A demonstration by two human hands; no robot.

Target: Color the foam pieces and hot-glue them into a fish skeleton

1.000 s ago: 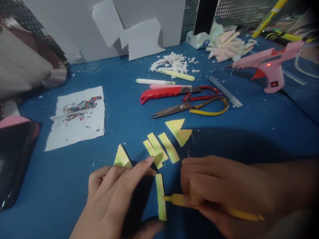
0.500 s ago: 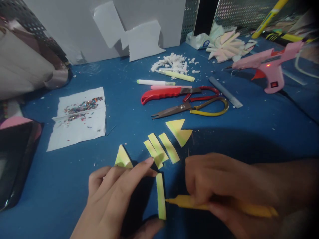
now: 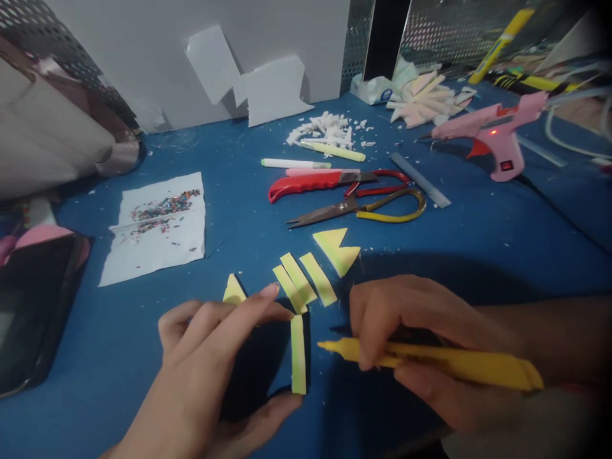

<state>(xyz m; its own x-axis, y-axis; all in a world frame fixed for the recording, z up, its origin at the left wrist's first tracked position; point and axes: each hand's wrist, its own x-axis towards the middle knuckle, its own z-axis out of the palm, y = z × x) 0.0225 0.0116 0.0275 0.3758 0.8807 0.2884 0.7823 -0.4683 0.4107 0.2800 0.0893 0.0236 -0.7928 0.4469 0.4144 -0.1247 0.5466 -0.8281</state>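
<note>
Between thumb and a finger, my left hand (image 3: 205, 363) grips a narrow yellow-green strip (image 3: 298, 357) by its two ends. A yellow marker (image 3: 444, 360) is held in my right hand (image 3: 411, 319), its tip pointing left, a short gap from the strip. Just beyond lie several more yellow-green strips (image 3: 318, 278) and a notched yellow piece (image 3: 338, 250). Part of a yellow triangle (image 3: 234, 289) shows behind my left fingers; the rest is hidden by them.
Scissors (image 3: 344, 209) and a red-handled tool (image 3: 306, 185) lie beyond the strips. A pink glue gun (image 3: 497, 137) with a lit red light stands at right. White paper (image 3: 191, 248) bearing colourful flakes and a dark phone (image 3: 38, 306) are at left.
The marker tip has come away from the strip's right edge, leaving a gap. The strip in my left hand has moved slightly up and left in view, and the whole view has shifted a little.
</note>
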